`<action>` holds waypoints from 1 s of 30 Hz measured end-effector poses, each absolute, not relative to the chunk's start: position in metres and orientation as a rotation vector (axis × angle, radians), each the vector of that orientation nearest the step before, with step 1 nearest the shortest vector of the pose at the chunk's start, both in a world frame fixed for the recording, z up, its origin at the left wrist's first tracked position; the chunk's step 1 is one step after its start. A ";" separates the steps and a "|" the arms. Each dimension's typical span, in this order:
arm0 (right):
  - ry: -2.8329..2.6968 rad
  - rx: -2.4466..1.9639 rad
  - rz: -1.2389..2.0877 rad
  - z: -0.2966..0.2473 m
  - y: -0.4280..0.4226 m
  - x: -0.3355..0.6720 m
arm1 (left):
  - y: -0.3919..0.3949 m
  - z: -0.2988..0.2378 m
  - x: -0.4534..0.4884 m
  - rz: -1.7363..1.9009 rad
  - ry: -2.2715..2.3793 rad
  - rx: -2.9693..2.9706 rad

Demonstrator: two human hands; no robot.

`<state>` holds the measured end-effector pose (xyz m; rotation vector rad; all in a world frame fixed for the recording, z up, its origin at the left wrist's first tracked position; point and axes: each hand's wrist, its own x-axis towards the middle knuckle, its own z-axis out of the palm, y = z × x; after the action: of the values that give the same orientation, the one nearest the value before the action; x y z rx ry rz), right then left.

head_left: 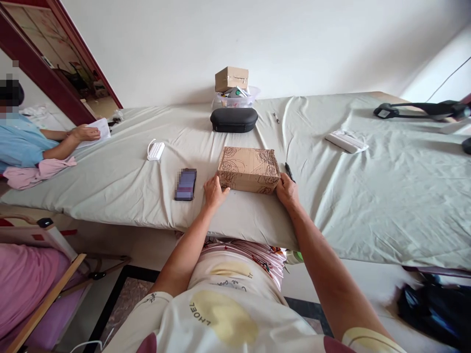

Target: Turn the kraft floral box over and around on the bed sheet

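A brown cardboard box with dark scribbled floral drawings at its corners rests on the cloth-covered table. My left hand grips its left end, thumb along the front face. At the opposite end my right hand is closed around the lower right corner; some of its fingers are hidden. A black marker pen lies just beyond my right hand. To the left of my left hand is a phone with its screen lit.
Behind the box sit a black zip case, a plastic basket and another carton. A white power bank is at left, a wrapped white item at right. A person in a blue shirt handles paper at far left.
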<state>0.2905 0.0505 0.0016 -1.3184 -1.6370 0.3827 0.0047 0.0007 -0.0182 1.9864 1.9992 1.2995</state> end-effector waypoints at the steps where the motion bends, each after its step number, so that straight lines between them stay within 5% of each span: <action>1: -1.634 -1.305 0.403 0.002 0.049 0.291 | 0.001 -0.019 0.005 1.300 2.010 1.972; 19: -1.907 -1.072 0.403 -0.006 0.054 0.285 | -0.004 -0.008 -0.001 1.306 2.072 1.822; 30: -1.573 -1.003 0.339 0.014 0.042 0.284 | -0.004 -0.009 -0.004 1.705 1.836 1.931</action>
<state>0.2844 0.0418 0.0144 -1.0025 -1.5730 0.3389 -0.0041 -0.0043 -0.0092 1.9308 1.8357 1.7052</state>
